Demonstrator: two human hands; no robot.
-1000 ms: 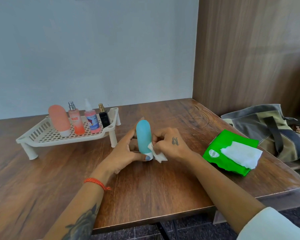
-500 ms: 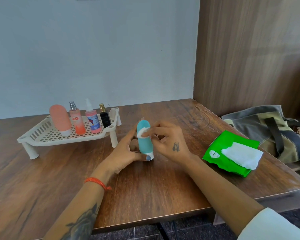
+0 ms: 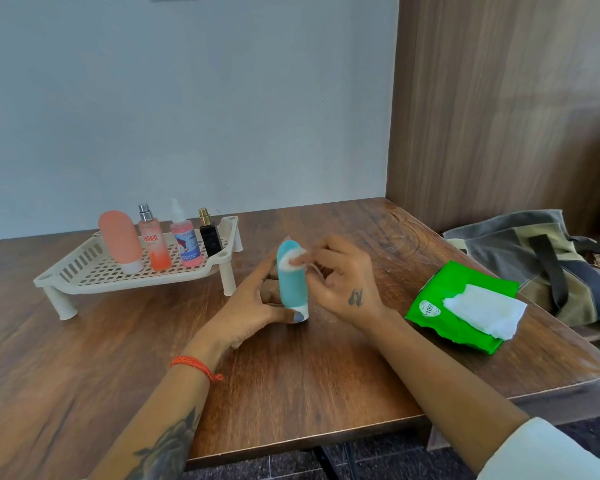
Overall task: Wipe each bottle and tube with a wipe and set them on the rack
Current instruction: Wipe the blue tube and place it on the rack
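A teal soft-sided tube with a white cap (image 3: 292, 278) stands cap-down on the brown wooden tabletop (image 3: 84, 355) at the centre of the frame. The left hand (image 3: 253, 306) grips its lower part, thumb across the cap and fingers behind the body. The right hand (image 3: 340, 278) pinches a small crumpled white wipe (image 3: 293, 257) between thumb and fingertips and presses it against the upper end of the tube.

In the left middle of the frame, a cream perforated plastic rack on short legs (image 3: 94, 271) carries a peach-coloured tube (image 3: 120, 242), a pink-to-orange spray bottle (image 3: 155, 242), a pink spray bottle with a blue label (image 3: 186, 240) and a small black bottle with a gold top (image 3: 209, 235), all upright in a row.

At the right, a green wipes packet (image 3: 440, 299) lies flat on the tabletop with a white wipe sticking out (image 3: 482, 310). A grey and olive cloth bag (image 3: 534, 258) sits just beyond it.
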